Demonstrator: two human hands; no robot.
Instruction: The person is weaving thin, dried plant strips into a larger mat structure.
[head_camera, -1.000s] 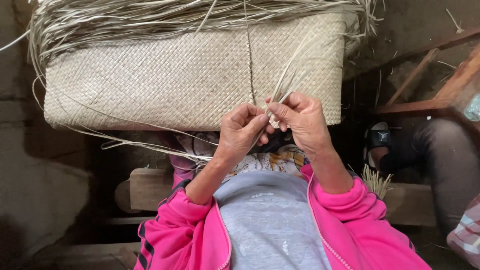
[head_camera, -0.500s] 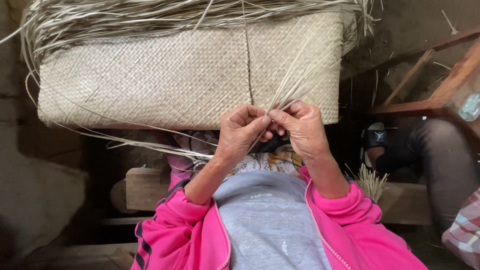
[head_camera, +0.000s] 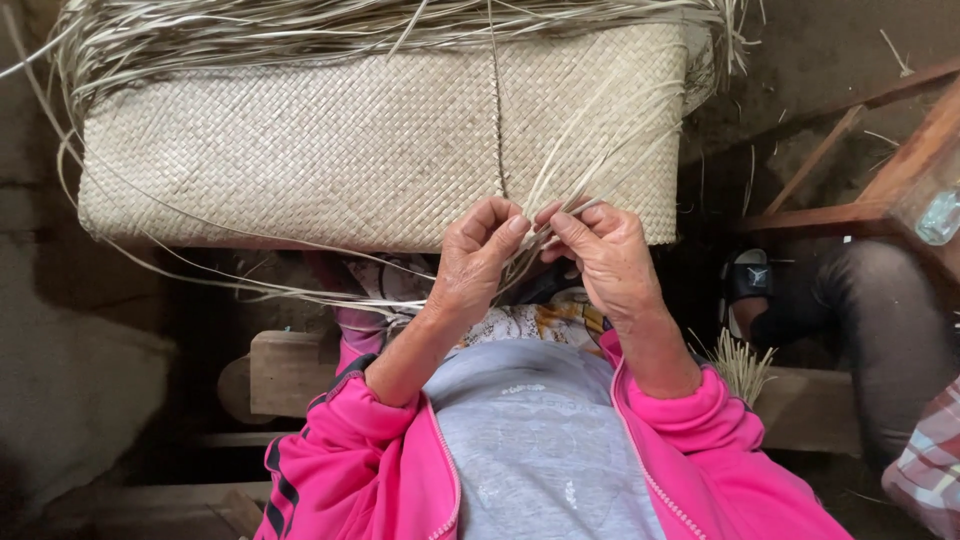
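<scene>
At mat edge, both hands still pinching strands, unchanged.

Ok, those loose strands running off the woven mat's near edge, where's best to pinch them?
Pinch the loose strands low, just above the near edge of the woven mat, where they bunch together between the left hand and right hand. Come from below, since farther up they fan apart.
</scene>
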